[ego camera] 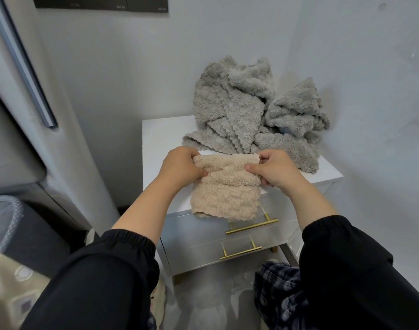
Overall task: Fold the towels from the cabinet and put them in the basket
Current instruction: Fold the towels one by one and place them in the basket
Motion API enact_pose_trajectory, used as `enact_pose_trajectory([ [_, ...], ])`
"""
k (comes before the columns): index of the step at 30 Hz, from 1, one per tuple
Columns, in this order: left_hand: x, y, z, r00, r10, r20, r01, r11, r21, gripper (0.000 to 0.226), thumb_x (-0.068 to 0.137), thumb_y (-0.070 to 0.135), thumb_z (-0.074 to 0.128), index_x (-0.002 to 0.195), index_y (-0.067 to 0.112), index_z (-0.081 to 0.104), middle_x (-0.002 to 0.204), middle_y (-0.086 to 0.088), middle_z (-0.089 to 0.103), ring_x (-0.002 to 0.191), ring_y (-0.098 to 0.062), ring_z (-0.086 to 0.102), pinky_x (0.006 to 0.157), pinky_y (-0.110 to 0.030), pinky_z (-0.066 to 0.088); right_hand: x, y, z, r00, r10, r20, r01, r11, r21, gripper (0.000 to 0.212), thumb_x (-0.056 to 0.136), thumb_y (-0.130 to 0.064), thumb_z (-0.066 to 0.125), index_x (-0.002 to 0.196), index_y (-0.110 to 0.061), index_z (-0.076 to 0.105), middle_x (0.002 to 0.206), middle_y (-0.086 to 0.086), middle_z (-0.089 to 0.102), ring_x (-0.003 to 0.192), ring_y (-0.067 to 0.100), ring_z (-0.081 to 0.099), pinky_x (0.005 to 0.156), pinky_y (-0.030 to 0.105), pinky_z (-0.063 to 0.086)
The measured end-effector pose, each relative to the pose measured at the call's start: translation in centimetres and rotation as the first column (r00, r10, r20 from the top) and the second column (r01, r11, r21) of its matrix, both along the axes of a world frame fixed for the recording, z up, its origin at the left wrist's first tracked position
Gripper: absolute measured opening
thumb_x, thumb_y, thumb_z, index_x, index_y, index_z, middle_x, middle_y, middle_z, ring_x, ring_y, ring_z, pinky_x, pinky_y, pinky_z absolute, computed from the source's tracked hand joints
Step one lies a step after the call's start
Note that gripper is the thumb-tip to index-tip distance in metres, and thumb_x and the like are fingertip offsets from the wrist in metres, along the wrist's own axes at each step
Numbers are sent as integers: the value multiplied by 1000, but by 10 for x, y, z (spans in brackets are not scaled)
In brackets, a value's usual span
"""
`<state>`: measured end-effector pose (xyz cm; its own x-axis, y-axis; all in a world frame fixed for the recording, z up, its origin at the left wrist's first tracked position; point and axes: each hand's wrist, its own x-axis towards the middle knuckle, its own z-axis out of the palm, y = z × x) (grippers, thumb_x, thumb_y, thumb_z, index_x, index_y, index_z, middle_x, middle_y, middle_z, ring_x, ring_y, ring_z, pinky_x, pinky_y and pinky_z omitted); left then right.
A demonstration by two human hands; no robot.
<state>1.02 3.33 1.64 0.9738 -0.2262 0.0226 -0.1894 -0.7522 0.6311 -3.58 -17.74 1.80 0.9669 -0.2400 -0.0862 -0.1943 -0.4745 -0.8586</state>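
Behind the beige towel [227, 189], most fingers of the left hand [179, 165] and right hand [275, 170] are out of sight. Grey towels [239, 108] cover the cabinet [160, 139]'s far corner. The left edge cuts the mesh basket [6, 217]; the dark wall panel [101, 3] is cropped above, its markings unreadable.

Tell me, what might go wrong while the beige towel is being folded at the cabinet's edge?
The beige towel, pinched by the left hand and right hand, hangs past the front edge of the cabinet; a loosened grip could let it drop. The heaped grey towels lie right behind it and reach the right edge, so a stray tug might pull one off.
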Motion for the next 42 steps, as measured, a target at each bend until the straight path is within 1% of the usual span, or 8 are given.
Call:
enact_pose_trajectory([
  [9,-3,-6,-4,977,85,198,-79,996,-37,21,76,5,59,89,20,64,92,-2,68,88,-24,59,67,-27,38,-1,5,2,994,-26,109,28,1000,-11,11,85,-2,67,89,-12,63,64,3,62,33,8,51,32,18,35],
  [13,-2,-8,-6,967,98,233,-76,992,-102,29,77,5,56,102,18,65,99,-2,67,89,-25,59,76,-33,46,4,6,-6,977,-59,206,66,997,-28,18,85,0,64,91,-17,64,78,6,69,61,20,69,59,34,56],
  [17,-1,-6,-6,971,67,229,-34,989,-143,30,78,4,55,104,17,62,101,-2,66,88,-25,62,79,-38,49,1,8,-7,957,-21,288,103,957,-270,26,83,-3,65,104,-19,67,87,-4,64,76,17,62,67,26,44],
  [26,-4,0,2,990,68,125,-66,998,-16,22,88,20,46,85,9,65,89,-5,66,86,-28,58,72,-35,48,-16,3,8,985,164,57,-144,954,-261,20,82,-36,72,80,-18,65,73,-8,65,66,-4,57,62,19,38],
  [31,-4,0,-3,999,-50,14,50,999,-7,19,86,27,63,76,17,50,87,0,60,77,-17,51,61,-28,36,-13,4,1,991,124,42,-107,954,-281,19,87,-25,67,73,-15,61,96,-8,60,112,6,51,85,22,31],
  [36,-4,0,-4,992,-93,-80,89,995,-54,32,85,24,67,106,14,45,86,0,50,75,-18,46,67,-32,38,-6,4,-4,995,99,-29,-102,986,-135,46,82,-13,72,122,-17,50,130,4,52,118,24,56,64,8,42],
  [38,-4,-2,-3,992,-92,-81,86,993,-75,47,83,22,69,122,16,42,100,-3,54,84,-20,51,76,-34,43,-3,3,-5,991,124,-51,-130,982,-136,68,79,-11,75,137,-17,41,143,5,44,126,22,49,82,14,44],
  [42,-5,-11,-3,996,-50,-76,46,997,-54,45,79,17,71,121,14,54,107,1,55,103,-22,55,75,-24,40,-3,7,-3,990,100,-95,-117,975,-190,50,75,-10,78,121,-10,57,119,8,62,107,22,60,88,29,48],
])
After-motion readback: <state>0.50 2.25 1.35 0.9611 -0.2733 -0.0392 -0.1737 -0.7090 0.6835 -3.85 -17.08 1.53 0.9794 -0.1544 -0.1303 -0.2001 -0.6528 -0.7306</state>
